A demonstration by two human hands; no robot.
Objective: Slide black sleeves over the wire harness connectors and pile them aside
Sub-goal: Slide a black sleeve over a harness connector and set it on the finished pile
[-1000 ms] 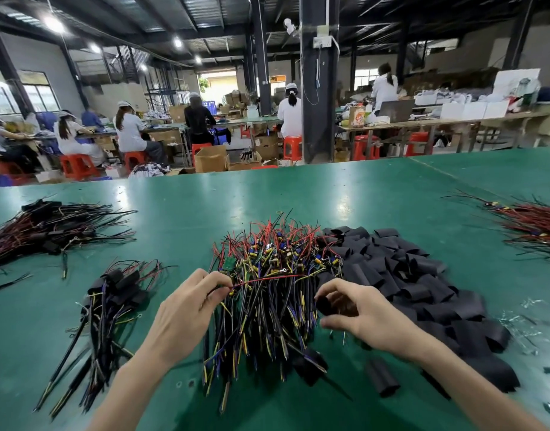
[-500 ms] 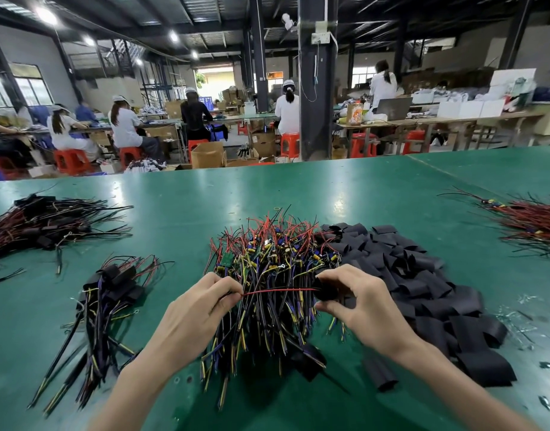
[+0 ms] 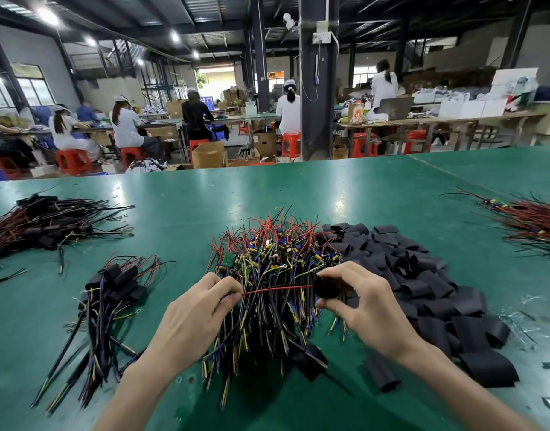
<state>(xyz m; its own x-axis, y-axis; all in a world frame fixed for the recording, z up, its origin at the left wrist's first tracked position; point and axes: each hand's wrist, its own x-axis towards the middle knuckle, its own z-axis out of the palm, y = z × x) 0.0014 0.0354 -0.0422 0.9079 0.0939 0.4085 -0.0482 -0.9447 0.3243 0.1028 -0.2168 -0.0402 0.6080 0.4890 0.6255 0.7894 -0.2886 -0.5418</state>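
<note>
The left hand (image 3: 199,312) pinches one end of a red wire (image 3: 276,289) between thumb and fingertips. The wire runs taut across to the right hand (image 3: 366,309), whose thumb and fingers curl round a black sleeve (image 3: 325,286). The wire seems to enter the sleeve, though the fingers hide the joint. Both hands sit over a tangled pile of wire harnesses (image 3: 273,262) in the middle of a green table (image 3: 329,197). A heap of loose sleeves (image 3: 422,275) touches the pile's right side. To the left lies a smaller bundle of sleeved harnesses (image 3: 112,293).
</note>
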